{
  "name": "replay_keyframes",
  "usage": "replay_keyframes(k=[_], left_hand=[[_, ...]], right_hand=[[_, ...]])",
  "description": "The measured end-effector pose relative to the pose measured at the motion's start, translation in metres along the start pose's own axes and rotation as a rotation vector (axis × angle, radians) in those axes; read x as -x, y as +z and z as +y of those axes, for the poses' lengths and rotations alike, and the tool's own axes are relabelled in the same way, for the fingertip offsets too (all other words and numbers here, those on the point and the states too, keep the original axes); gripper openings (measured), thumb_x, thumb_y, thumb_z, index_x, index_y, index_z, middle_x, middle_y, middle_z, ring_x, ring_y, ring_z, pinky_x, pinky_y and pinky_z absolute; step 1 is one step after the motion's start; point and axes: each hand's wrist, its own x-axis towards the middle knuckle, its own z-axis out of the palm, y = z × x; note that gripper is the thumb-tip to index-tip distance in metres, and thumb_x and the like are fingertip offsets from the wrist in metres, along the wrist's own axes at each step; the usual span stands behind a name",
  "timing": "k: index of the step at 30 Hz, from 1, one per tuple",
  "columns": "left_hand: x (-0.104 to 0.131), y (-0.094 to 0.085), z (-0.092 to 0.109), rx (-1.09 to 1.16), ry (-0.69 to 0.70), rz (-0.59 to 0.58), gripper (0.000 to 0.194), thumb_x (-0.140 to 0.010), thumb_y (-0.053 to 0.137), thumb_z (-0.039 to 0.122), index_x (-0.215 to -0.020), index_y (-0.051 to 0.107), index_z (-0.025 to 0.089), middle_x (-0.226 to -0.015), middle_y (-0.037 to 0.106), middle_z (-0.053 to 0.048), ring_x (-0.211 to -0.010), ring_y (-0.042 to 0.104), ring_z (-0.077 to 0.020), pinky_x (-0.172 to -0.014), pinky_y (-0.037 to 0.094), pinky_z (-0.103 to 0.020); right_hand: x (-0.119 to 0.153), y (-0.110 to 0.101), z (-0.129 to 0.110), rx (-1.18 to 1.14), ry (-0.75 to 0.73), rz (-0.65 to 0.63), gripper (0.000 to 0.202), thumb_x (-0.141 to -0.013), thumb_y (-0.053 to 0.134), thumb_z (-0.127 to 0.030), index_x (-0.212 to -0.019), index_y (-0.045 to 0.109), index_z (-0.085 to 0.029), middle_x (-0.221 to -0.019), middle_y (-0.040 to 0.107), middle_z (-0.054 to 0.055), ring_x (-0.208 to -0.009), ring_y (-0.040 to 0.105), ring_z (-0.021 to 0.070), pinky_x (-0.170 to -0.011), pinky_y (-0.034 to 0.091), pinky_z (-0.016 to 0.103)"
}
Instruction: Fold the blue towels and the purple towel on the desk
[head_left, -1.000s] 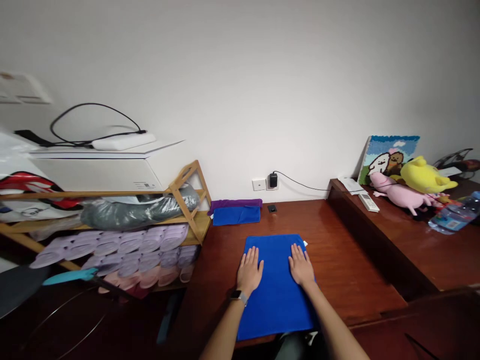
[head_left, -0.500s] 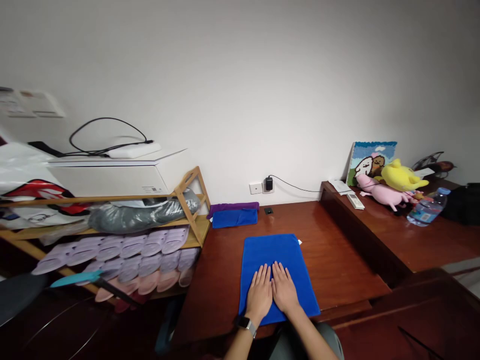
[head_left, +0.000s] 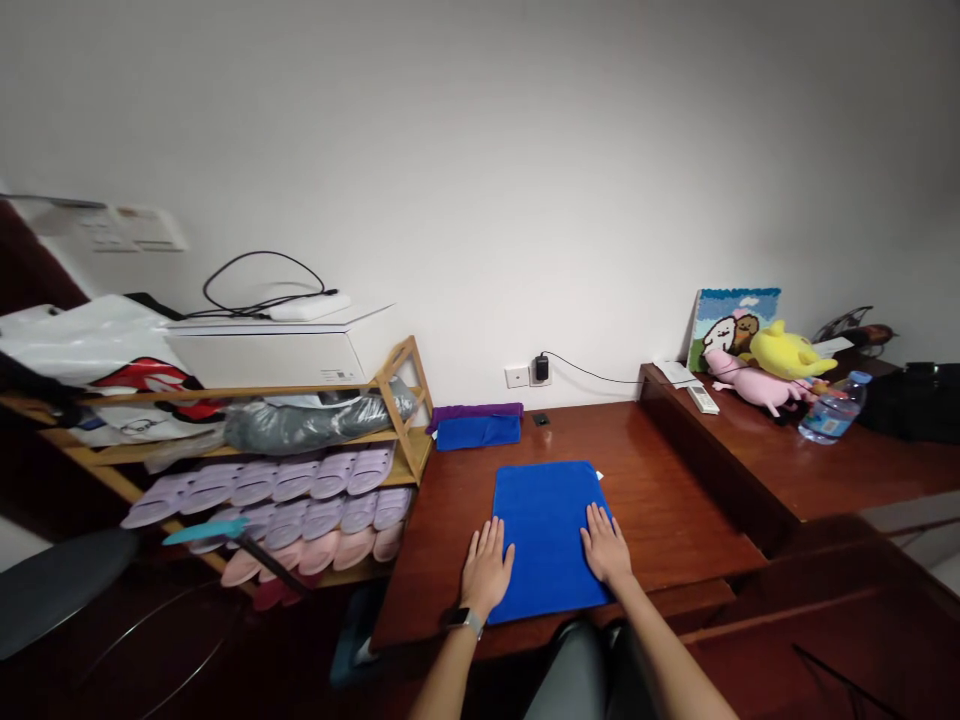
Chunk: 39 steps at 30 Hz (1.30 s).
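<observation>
A blue towel (head_left: 546, 535) lies spread flat on the brown wooden desk (head_left: 645, 500), with a small white tag at its upper right edge. My left hand (head_left: 486, 568) rests palm down across the towel's left edge, fingers stretched out, a watch on the wrist. Over the right edge lies my right hand (head_left: 606, 545), also flat with its fingers extended. Neither hand grips anything. Behind, near the wall, a folded blue cloth (head_left: 478, 432) lies in front of a purple cloth (head_left: 480, 410).
To the left stands a wooden rack (head_left: 405, 420) with several slippers (head_left: 337, 472) and a white box (head_left: 277, 352). On the raised right surface are a pink plush toy (head_left: 750, 383), a yellow plush toy (head_left: 787, 352), a water bottle (head_left: 834, 412) and a remote (head_left: 703, 398).
My hands have slid apart from the towel's middle, the left to its left edge and the right to its right edge. The view has shifted slightly.
</observation>
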Motion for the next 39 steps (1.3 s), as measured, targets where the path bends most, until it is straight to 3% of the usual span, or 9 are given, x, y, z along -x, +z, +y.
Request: replay_keyframes(k=[9,12,15,18,21,26,32,35,39], left_hand=[[-0.009,-0.003,0.028,0.067,0.084,0.212,0.061,-0.113,0.032,0.042,-0.169,0.034,0.018,-0.170,0.042,-0.013,-0.158,0.040,-0.0287,-0.129,0.039,-0.052],[-0.040,-0.007,0.039,0.089,0.112,0.211,0.060,-0.113,0.031,0.039,-0.168,0.036,0.017,-0.171,0.042,-0.013,-0.159,0.039,-0.0274,-0.130,0.039,-0.051],[-0.086,-0.006,0.050,0.079,0.149,0.164,0.058,-0.112,0.030,0.036,-0.164,0.044,0.014,-0.170,0.044,-0.013,-0.160,0.039,-0.0269,-0.130,0.037,-0.050],[-0.130,0.008,0.061,0.051,0.183,0.084,0.055,-0.111,0.034,0.031,-0.160,0.051,0.014,-0.169,0.046,-0.013,-0.159,0.040,-0.0270,-0.131,0.035,-0.050],[-0.155,0.031,0.066,0.039,0.196,0.003,0.055,-0.109,0.033,0.025,-0.159,0.053,0.018,-0.166,0.051,-0.010,-0.158,0.042,-0.0251,-0.131,0.035,-0.049],[-0.160,0.052,0.043,0.010,0.051,-0.008,0.058,-0.110,0.029,0.033,-0.163,0.048,0.018,-0.169,0.045,-0.013,-0.159,0.040,-0.0289,-0.131,0.032,-0.056],[-0.155,0.038,0.004,-0.024,-0.113,-0.053,0.062,-0.112,0.026,0.040,-0.166,0.043,0.017,-0.173,0.038,-0.013,-0.162,0.035,-0.0281,-0.132,0.030,-0.053],[-0.158,0.026,0.003,-0.022,-0.129,-0.083,0.061,-0.111,0.028,0.039,-0.165,0.044,0.015,-0.172,0.039,-0.014,-0.161,0.036,-0.0285,-0.132,0.029,-0.053],[-0.157,0.010,0.027,0.002,-0.053,-0.035,0.059,-0.111,0.029,0.034,-0.161,0.050,0.010,-0.168,0.045,-0.018,-0.159,0.040,-0.0300,-0.132,0.031,-0.054]], right_hand=[[0.006,0.012,-0.002,-0.115,-0.062,0.204,0.067,-0.112,0.021,-0.042,-0.169,0.034,-0.010,-0.175,0.029,0.008,-0.165,0.023,0.0253,-0.135,0.021,0.046],[-0.015,0.002,-0.007,-0.115,-0.086,0.245,0.065,-0.112,0.022,-0.041,-0.169,0.036,-0.012,-0.175,0.030,0.008,-0.165,0.023,0.0250,-0.135,0.022,0.046],[-0.051,-0.013,-0.024,-0.093,-0.106,0.238,0.063,-0.112,0.024,-0.038,-0.169,0.037,-0.014,-0.175,0.030,0.008,-0.165,0.022,0.0249,-0.135,0.019,0.046],[-0.094,-0.018,-0.049,-0.078,-0.142,0.176,0.062,-0.111,0.027,-0.033,-0.169,0.036,-0.014,-0.176,0.030,0.008,-0.166,0.021,0.0246,-0.135,0.017,0.045],[-0.128,-0.005,-0.068,-0.081,-0.172,0.090,0.062,-0.110,0.025,-0.031,-0.169,0.036,-0.013,-0.175,0.031,0.008,-0.165,0.023,0.0229,-0.135,0.017,0.042],[-0.151,0.022,-0.058,-0.046,-0.169,0.063,0.065,-0.112,0.022,-0.040,-0.170,0.032,-0.012,-0.175,0.029,0.009,-0.165,0.022,0.0233,-0.135,0.014,0.044],[-0.160,0.010,0.002,0.041,0.025,0.019,0.067,-0.112,0.020,-0.041,-0.172,0.022,-0.012,-0.179,0.019,0.008,-0.167,0.017,0.0234,-0.135,0.012,0.046],[-0.162,-0.004,0.012,0.028,0.059,-0.019,0.066,-0.112,0.021,-0.041,-0.172,0.022,-0.012,-0.179,0.019,0.008,-0.167,0.017,0.0233,-0.135,0.014,0.045],[-0.142,-0.013,-0.011,-0.036,-0.008,0.076,0.065,-0.112,0.022,-0.038,-0.171,0.028,-0.010,-0.177,0.024,0.010,-0.166,0.018,0.0253,-0.135,0.014,0.047]])
